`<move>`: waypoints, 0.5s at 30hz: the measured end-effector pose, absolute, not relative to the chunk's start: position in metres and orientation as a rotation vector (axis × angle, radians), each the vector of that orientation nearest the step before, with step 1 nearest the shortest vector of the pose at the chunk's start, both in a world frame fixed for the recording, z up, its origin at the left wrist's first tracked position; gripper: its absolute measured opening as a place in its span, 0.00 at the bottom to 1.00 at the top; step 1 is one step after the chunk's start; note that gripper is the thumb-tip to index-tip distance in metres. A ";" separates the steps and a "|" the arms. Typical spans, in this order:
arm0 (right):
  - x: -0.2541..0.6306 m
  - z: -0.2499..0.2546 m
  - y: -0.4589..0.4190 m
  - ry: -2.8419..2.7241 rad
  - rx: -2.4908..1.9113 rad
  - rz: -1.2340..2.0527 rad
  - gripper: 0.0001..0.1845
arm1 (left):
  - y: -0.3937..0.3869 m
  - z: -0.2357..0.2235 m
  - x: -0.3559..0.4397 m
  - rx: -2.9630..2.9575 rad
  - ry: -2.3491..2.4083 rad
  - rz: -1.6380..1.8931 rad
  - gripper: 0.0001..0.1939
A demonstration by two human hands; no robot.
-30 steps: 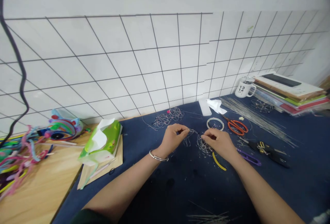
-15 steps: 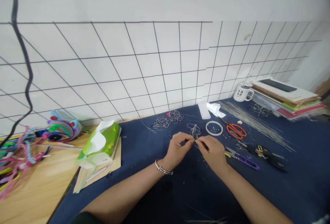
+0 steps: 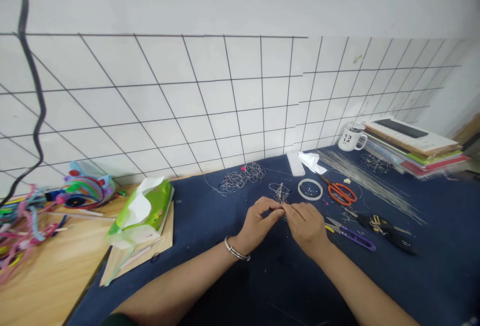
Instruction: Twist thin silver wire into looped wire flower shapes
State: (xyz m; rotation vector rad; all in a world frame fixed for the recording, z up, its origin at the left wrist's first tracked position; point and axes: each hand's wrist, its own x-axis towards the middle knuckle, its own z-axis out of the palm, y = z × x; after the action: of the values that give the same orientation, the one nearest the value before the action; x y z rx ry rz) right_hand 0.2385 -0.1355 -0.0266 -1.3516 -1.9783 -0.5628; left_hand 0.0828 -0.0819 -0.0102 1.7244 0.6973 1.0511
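Note:
My left hand (image 3: 261, 221), with a silver bangle at its wrist, pinches thin wire between thumb and forefinger. Close against it, my right hand (image 3: 305, 226) is closed at the same spot, its fingertips touching the left ones. A tangle of looped silvery wire (image 3: 280, 193) rises just beyond the fingertips. The exact bit of wire between the fingers is mostly hidden by them. Right of the hands lie purple-handled thread snips (image 3: 356, 238) and a round white-rimmed dish (image 3: 310, 189) with small beads in it.
Orange-handled scissors (image 3: 342, 193), black pliers (image 3: 386, 231) and a long bundle of straight wires (image 3: 367, 181) lie at right. Behind stand a white mug (image 3: 350, 138) and stacked books (image 3: 416, 141). Coiled wire shapes (image 3: 240, 178) rest near the wall. A green tissue pack (image 3: 150, 211) sits left.
My hands have come together from a small gap, and the wire tangle now stands beyond the fingertips. My right hand has turned over more. The view has shifted slightly.

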 end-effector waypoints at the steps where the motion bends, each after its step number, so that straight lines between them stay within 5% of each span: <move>1: 0.239 -0.026 -0.136 -2.006 -1.355 -0.583 0.15 | -0.082 -0.011 0.083 1.708 0.704 1.046 0.06; 15: 0.234 -0.026 -0.140 -2.032 -1.291 -0.621 0.18 | -0.090 -0.010 0.089 1.401 0.705 1.038 0.08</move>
State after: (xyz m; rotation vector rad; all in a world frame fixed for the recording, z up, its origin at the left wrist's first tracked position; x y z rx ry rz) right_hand 0.2343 -0.1404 -0.0261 -1.2910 -2.0320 -0.6209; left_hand 0.0888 -0.0905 -0.0097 1.4013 0.7051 1.0377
